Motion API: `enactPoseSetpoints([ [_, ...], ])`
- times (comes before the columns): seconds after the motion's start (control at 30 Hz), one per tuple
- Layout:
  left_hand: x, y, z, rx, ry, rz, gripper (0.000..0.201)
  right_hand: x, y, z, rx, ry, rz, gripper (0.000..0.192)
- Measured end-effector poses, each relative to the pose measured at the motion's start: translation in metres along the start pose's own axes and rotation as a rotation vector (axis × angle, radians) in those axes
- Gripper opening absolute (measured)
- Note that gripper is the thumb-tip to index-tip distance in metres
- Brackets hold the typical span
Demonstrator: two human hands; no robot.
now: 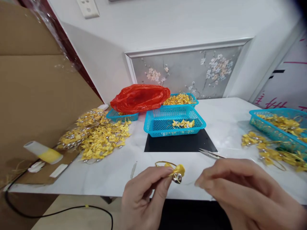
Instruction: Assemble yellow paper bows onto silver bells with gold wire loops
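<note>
Between the thumb and forefinger of my left hand (148, 195) is a yellow ribbon bow (179, 170) with a gold cord loop and a silver bell (177, 178) hanging under it. My right hand (230, 185) is off to the right, apart from the bow. Its thumb and fingertips are pressed together in a pinch; whatever is in them, if anything, is too small to make out. Just beyond the right hand lies a pair of pointed metal tweezers or scissors (211, 153), partly covered by that hand.
A blue basket (148, 127) with a few bows stands on a black mat (172, 143). Behind it are a red plastic bag (141, 95) and another filled basket (195, 101). Bow piles (103, 140) lie left; a basket (268, 127) and loose bows (273, 155) lie right.
</note>
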State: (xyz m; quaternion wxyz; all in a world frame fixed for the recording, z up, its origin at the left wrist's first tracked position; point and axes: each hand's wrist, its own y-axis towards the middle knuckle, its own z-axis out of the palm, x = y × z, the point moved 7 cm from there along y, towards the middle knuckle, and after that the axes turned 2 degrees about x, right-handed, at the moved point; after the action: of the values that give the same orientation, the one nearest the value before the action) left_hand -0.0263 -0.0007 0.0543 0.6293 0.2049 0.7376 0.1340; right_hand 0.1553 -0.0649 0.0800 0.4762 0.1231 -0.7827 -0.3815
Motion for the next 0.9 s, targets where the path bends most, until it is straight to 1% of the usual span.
enactPoseSetpoints([
  [0.07, 0.000, 0.002, -0.001, 0.030, -0.008, -0.002, 0.022, -0.006, 0.000, 0.005, 0.023, -0.045, 0.031, 0.011],
  [0.13, 0.002, 0.004, -0.002, 0.055, -0.010, -0.002, 0.023, -0.006, -0.001, 0.010, 0.051, -0.103, 0.019, 0.012],
  [0.23, 0.009, 0.004, -0.003, 0.077, -0.068, -0.064, 0.020, 0.000, -0.003, 0.015, 0.072, -0.148, -0.067, 0.021],
  [0.33, 0.015, 0.002, -0.002, 0.068, -0.182, -0.150, 0.018, 0.011, -0.007, 0.022, 0.143, -0.222, -0.209, 0.028],
  [0.4, 0.015, 0.000, -0.002, 0.044, -0.244, -0.167, 0.017, 0.016, -0.011, 0.022, 0.129, -0.311, -0.266, 0.024],
  [0.47, 0.015, -0.001, -0.002, 0.023, -0.279, -0.166, 0.017, 0.018, -0.013, 0.020, 0.064, -0.373, -0.267, 0.022],
  [0.53, 0.017, -0.002, -0.003, 0.005, -0.304, -0.174, 0.015, 0.020, -0.014, 0.020, 0.036, -0.402, -0.267, 0.023],
  [0.73, 0.023, -0.002, -0.004, -0.060, -0.386, -0.234, 0.008, 0.024, -0.012, 0.027, 0.046, -0.466, -0.338, 0.017],
  [0.9, 0.024, -0.001, -0.001, -0.071, -0.428, -0.252, 0.008, 0.024, -0.011, 0.030, 0.090, -0.464, -0.345, 0.017],
])
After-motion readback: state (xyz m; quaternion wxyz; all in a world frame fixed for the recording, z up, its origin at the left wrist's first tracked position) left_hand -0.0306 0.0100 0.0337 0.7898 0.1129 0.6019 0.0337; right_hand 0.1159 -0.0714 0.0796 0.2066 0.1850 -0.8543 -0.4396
